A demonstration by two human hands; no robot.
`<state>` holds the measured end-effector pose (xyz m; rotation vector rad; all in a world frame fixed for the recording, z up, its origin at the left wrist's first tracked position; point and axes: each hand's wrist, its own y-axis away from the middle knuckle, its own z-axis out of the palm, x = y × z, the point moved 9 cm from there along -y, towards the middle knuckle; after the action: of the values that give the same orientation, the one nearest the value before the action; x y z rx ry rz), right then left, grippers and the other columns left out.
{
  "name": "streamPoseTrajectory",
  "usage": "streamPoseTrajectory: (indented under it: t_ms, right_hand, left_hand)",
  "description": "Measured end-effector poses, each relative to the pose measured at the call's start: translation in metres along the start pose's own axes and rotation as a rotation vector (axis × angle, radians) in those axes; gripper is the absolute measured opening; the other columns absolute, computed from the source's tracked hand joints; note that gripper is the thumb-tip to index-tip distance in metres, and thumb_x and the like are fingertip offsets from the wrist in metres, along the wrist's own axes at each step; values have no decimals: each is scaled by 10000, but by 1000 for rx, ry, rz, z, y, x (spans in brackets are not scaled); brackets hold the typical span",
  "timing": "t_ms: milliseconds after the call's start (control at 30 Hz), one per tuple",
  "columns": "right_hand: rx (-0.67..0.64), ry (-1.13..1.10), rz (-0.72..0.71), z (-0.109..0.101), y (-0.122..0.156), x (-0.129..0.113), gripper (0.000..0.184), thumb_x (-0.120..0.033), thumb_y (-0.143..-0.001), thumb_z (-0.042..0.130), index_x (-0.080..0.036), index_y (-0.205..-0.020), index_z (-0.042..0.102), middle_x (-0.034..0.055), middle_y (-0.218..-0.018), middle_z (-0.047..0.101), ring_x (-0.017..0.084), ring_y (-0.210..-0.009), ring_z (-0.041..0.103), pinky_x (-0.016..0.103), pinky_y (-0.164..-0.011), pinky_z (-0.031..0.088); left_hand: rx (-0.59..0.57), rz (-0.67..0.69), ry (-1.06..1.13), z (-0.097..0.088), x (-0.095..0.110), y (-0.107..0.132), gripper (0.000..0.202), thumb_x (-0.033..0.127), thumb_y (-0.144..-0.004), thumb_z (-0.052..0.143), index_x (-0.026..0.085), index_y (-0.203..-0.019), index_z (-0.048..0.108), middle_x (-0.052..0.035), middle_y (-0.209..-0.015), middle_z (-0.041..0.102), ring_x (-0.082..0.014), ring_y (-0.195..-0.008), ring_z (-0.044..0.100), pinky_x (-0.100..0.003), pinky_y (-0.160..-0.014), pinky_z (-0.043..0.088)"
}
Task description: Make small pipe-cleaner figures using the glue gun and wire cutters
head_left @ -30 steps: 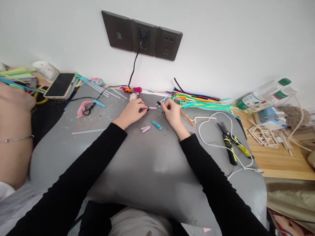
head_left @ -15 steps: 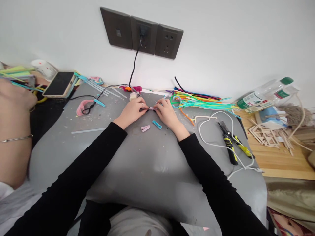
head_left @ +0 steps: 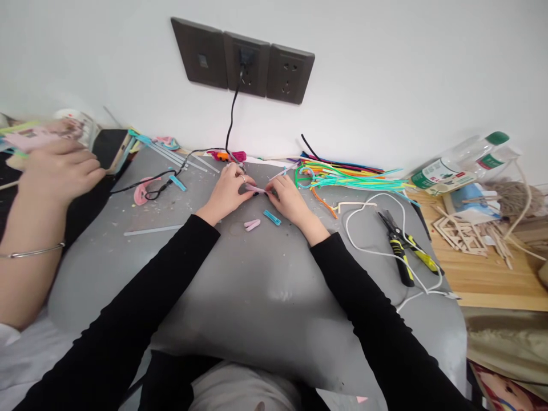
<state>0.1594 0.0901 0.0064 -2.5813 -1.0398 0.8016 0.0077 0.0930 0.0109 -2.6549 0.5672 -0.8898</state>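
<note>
Where the smooth grey mat (head_left: 257, 297) curves toward the person's body, two long black sleeves (head_left: 158, 274) stretch forward over it. To the right lie pliers with black-and-yellow handles (head_left: 402, 248), spread open, with a thin white cable (head_left: 357, 245) looping beside them and across their handles. A slender translucent stick (head_left: 149, 230) lies to the left, partly covered by the left sleeve. Farther in, a small pale pink folded clip (head_left: 252, 225) and a small bright blue clip (head_left: 272, 217) rest near each other, apart from the fingers. Just beyond them is a thin lilac-pink strip (head_left: 256, 189), between the two hands — the left hand (head_left: 229, 191) pinches one end between thumb and fingers, and the right hand (head_left: 286, 197) grasps the other by its fingertips. Another person's bare hand (head_left: 64, 171), blurred, is at far left. Behind lies a bundle of multicoloured fuzzy stems (head_left: 355, 178); above, dark rectangular socket plates (head_left: 246, 63) sit on the white wall (head_left: 385, 74).
</note>
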Motion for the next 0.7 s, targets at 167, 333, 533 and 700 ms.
streamPoseTrajectory:
  t_ms: [167, 333, 533, 700]
  right_hand:
    - [84, -122, 47, -10, 1, 2, 311, -175, -1004, 539, -204, -1310, 581, 114, -1094, 681, 280, -1073, 598, 449, -975, 509]
    - [164, -244, 77, -21, 0, 3, 371, -238, -952, 677, -214, -1317, 613, 114, -1166, 694, 254, -1094, 632, 441, -1011, 522]
    - [197, -606, 272, -13, 1, 22, 228, -432, -939, 690, -219, -1003, 740, 63, -994, 767, 198, -896, 692, 360, -837, 581]
    - [189, -863, 381, -6, 0, 31, 358, -551, -810, 793, -219, -934, 745, 27, -846, 743, 171, -754, 677, 326, -711, 582]
  left_hand:
    - [44, 2, 22, -6, -2, -1, 161, 321, -971, 661, 226, -998, 788, -86, -1077, 544, -279, -1092, 539, -483, -1036, 480]
    - [113, 43, 52, -18, 7, -2, 159, 307, -976, 653, 232, -1000, 792, -93, -1090, 541, -269, -1074, 535, -468, -997, 500]
    - [132, 61, 76, -23, 17, -1, 145, 325, -983, 655, 251, -984, 780, -93, -1122, 611, -264, -1097, 549, -441, -972, 518]
    - [93, 87, 171, -20, 22, 0, 257, 408, -1022, 597, 255, -1022, 804, -76, -1002, 727, -250, -992, 630, -436, -946, 523]
